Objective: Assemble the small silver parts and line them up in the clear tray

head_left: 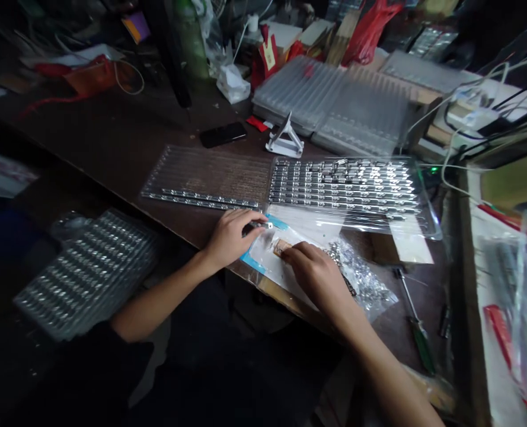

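Gripping, left hand (233, 238): is clamping small white-tipped part (270, 225) — likely for steadiness
Right hand (320, 277): is pinching small tan piece (281, 246)

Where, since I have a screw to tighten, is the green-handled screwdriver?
In the head view, the screwdriver lies on the table, right of the right hand and just beyond the clear bag of metal parts.

Looks like a small workshop: screwdriver (417, 332) lying on the dark bench (112, 127), with ribbed trays (341, 184) of small metal parts beyond it.
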{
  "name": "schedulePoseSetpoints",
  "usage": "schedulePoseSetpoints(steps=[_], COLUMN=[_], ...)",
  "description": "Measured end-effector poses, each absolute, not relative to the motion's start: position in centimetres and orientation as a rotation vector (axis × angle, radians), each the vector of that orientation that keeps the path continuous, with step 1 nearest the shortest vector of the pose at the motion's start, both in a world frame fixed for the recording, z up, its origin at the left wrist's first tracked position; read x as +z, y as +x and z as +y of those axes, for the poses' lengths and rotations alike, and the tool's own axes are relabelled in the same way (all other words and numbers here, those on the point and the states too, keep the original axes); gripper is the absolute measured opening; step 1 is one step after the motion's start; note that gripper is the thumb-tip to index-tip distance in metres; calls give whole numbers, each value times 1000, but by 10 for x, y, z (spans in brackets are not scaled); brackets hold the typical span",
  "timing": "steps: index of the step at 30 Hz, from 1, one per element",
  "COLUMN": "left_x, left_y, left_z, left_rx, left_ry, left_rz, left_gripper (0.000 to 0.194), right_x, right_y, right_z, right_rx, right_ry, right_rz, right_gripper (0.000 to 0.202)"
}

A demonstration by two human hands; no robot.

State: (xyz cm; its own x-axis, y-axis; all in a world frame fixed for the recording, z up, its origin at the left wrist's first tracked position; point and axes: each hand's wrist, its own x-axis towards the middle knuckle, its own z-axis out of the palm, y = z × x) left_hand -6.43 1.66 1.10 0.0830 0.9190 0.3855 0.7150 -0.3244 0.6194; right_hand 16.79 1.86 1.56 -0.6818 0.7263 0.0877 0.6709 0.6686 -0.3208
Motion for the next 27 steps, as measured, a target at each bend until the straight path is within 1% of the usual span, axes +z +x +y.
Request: schedulePoseSetpoints(steps=[3,7,12,16,23,27], left_x=[16,17,15,20,24,27], left_y=[-79,-84,-90,-98,-88,-90], left_z=[37,58,60,61,76,81], left_rx=[1075,1008,900,813,493,395], left_ry=[2128,2167,2221,2265,2322,2338], left_rz=[1675,1638,1713,1763,1839,1862], left_gripper=[10,11,13,16,15,17], right_x=[19,20,24,33,44,48], right_y=[167,174,187,200,213,220], right_z=[17,21,26,26,26,24], right_rx=[406,495,573,567,558,647], right_ry=[-1154,-1162,-1103,-1114,-1176,-1258], right_rz=[-2684,-2538,-2387,-2347,-2298,-2438], right_gripper=[28,29,27,25,23,18])
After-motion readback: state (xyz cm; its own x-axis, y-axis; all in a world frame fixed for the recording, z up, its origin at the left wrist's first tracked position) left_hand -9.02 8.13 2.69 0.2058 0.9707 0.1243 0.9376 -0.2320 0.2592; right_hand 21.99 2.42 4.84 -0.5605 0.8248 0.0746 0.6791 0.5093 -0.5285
